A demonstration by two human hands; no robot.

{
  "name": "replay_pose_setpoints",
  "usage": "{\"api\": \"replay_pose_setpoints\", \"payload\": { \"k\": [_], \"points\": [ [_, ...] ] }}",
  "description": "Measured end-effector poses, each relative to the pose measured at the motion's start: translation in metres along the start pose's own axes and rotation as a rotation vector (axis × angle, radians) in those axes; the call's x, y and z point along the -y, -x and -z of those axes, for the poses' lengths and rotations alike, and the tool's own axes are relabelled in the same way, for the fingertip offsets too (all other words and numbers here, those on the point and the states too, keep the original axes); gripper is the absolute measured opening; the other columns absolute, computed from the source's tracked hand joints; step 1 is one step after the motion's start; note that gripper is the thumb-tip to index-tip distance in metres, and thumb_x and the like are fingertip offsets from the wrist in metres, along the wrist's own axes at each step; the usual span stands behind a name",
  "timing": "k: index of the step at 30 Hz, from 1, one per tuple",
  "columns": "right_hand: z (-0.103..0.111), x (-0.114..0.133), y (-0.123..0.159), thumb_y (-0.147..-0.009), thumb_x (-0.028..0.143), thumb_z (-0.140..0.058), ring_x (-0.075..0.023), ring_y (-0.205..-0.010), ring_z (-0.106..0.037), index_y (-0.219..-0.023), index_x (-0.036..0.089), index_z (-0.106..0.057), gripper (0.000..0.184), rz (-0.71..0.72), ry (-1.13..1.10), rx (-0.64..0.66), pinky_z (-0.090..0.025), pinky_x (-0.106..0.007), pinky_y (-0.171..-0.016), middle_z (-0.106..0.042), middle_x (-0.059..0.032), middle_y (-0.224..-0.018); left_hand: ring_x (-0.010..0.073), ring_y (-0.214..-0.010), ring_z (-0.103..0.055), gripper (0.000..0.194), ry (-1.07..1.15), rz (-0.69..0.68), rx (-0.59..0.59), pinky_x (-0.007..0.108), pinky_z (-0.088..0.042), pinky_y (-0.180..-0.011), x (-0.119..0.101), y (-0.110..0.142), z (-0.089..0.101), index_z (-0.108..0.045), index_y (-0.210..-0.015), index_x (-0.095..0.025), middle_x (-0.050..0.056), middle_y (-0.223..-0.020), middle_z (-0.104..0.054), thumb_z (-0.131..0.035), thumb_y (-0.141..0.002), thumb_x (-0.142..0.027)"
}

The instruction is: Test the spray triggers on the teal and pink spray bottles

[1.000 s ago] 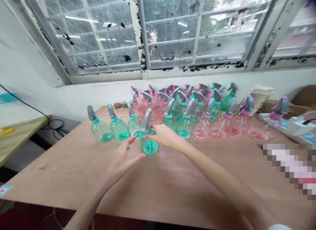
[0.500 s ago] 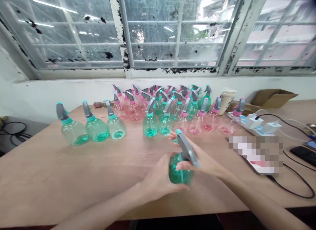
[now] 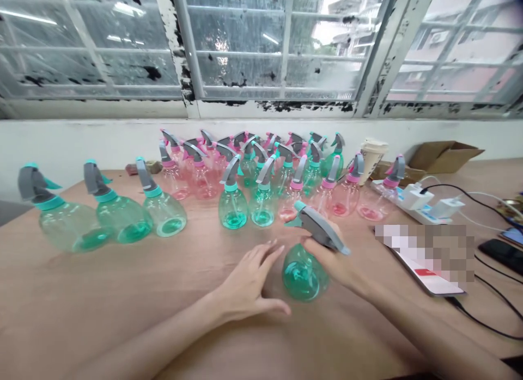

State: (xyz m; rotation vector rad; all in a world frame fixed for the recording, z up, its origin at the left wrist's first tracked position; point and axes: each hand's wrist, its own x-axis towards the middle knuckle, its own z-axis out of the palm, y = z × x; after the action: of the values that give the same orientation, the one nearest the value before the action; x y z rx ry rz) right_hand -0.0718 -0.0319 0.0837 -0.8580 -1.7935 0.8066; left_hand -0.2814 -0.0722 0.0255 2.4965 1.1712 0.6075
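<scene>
A green spray bottle (image 3: pixel 304 274) with a grey and teal trigger head is in my right hand (image 3: pixel 333 257), whose fingers wrap round its neck below the head. The bottle leans slightly, and I cannot tell whether its base touches the table. To its left, my left hand (image 3: pixel 253 285) is apart from it, with the thumb and fingers spread and nothing in them. Beyond the hands, two green spray bottles (image 3: pixel 233 210) stand beside a row of pink spray bottles (image 3: pixel 344 199). Three more green spray bottles (image 3: pixel 125 218) stand at the left.
Behind the front row, several pink and green bottles (image 3: pixel 206 178) crowd near the wall. A paper cup (image 3: pixel 371 159), an open cardboard box (image 3: pixel 445 158) and a power strip with white chargers (image 3: pixel 445 207) are at the right. Cables run past a partly blurred tablet-like device (image 3: pixel 443 285) and a black phone (image 3: pixel 502 255).
My left hand has let go of the green spray bottle and moved off to its left. My right hand still holds the bottle by the neck. The view has shifted closer to the table.
</scene>
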Motion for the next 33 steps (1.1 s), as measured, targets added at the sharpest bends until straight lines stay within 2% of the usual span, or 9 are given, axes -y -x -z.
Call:
{"api": "replay_pose_setpoints", "payload": {
  "k": [3,6,8,11,13,16,20,26,33],
  "points": [
    [-0.008,-0.004,-0.017,-0.073,0.011,-0.051,-0.0133,-0.058,-0.051,-0.107,0.025,-0.066,0.04,-0.001,-0.058,0.075,-0.044,-0.027,-0.058,-0.063,0.0024,-0.08,0.0373,-0.14,-0.031,0.084,-0.075,0.102,0.019,0.058,-0.03,-0.11,0.016,0.015,0.013,-0.032,-0.149,-0.019,0.02,-0.153,-0.033,-0.053,-0.086,-0.071],
    [-0.013,-0.007,-0.028,-0.076,0.014,-0.052,-0.012,-0.051,-0.045,-0.107,0.025,-0.065,0.035,-0.039,-0.103,0.111,-0.041,-0.027,-0.054,-0.059,0.0029,-0.073,0.0358,-0.139,-0.034,0.068,-0.119,0.185,0.023,0.057,-0.031,-0.11,0.022,0.021,0.017,-0.04,-0.145,-0.017,0.02,-0.152,-0.035,-0.043,-0.095,-0.063],
    [-0.014,-0.008,-0.03,-0.079,0.017,-0.054,-0.0117,-0.05,-0.044,-0.105,0.024,-0.064,0.028,-0.06,-0.125,0.124,-0.04,-0.027,-0.053,-0.057,0.0035,-0.07,0.0348,-0.14,-0.034,0.062,-0.134,0.197,0.024,0.056,-0.032,-0.11,0.022,0.022,0.015,-0.043,-0.143,-0.017,0.019,-0.152,-0.037,-0.042,-0.098,-0.059],
    [-0.016,-0.006,-0.031,-0.085,0.029,-0.059,-0.0137,-0.061,-0.052,-0.093,0.024,-0.062,0.01,-0.046,-0.148,0.096,-0.045,-0.027,-0.06,-0.058,0.0021,-0.075,0.0326,-0.139,-0.036,0.054,-0.142,0.202,0.008,0.055,-0.033,-0.111,0.021,0.021,0.012,-0.045,-0.141,-0.019,0.016,-0.151,-0.039,-0.041,-0.1,-0.054],
    [-0.017,-0.005,-0.031,-0.086,0.036,-0.061,-0.0139,-0.065,-0.053,-0.084,0.023,-0.059,0.013,-0.019,-0.153,0.067,-0.045,-0.027,-0.062,-0.056,0.0016,-0.077,0.0321,-0.139,-0.037,0.051,-0.151,0.21,0.0,0.054,-0.034,-0.111,0.021,0.021,0.011,-0.046,-0.139,-0.019,0.016,-0.15,-0.041,-0.04,-0.101,-0.052],
    [-0.018,-0.005,-0.032,-0.088,0.037,-0.06,-0.013,-0.064,-0.05,-0.077,0.023,-0.054,0.018,0.009,-0.156,0.084,-0.043,-0.026,-0.061,-0.053,0.0022,-0.074,0.0319,-0.138,-0.038,0.049,-0.163,0.215,-0.005,0.054,-0.034,-0.111,0.02,0.021,0.012,-0.047,-0.139,-0.019,0.015,-0.15,-0.042,-0.04,-0.101,-0.05],
    [-0.02,-0.01,-0.037,-0.088,0.029,-0.059,-0.0125,-0.059,-0.045,-0.094,0.024,-0.061,0.008,-0.013,-0.173,0.176,-0.039,-0.027,-0.058,-0.049,0.004,-0.068,0.0316,-0.139,-0.038,0.049,-0.176,0.219,0.002,0.054,-0.034,-0.111,0.02,0.021,0.012,-0.046,-0.139,-0.017,0.016,-0.149,-0.043,-0.039,-0.102,-0.048],
    [-0.02,-0.013,-0.039,-0.087,0.024,-0.056,-0.013,-0.058,-0.041,-0.109,0.025,-0.062,0.024,-0.042,-0.238,0.235,-0.038,-0.027,-0.056,-0.046,0.0038,-0.068,0.0303,-0.139,-0.038,0.048,-0.189,0.206,-0.032,0.053,-0.033,-0.112,0.025,0.023,0.007,-0.045,-0.14,-0.021,0.013,-0.15,-0.042,-0.039,-0.102,-0.049],
    [-0.018,-0.016,-0.04,-0.087,0.024,-0.055,-0.0133,-0.065,-0.049,-0.117,0.024,-0.061,0.03,0.014,-0.21,0.225,-0.043,-0.028,-0.062,-0.056,0.0006,-0.081,0.0303,-0.137,-0.04,0.045,-0.194,0.222,-0.017,0.052,-0.035,-0.111,0.022,0.021,0.01,-0.046,-0.138,-0.02,0.013,-0.149,-0.044,-0.042,-0.101,-0.046]
  ]
}}
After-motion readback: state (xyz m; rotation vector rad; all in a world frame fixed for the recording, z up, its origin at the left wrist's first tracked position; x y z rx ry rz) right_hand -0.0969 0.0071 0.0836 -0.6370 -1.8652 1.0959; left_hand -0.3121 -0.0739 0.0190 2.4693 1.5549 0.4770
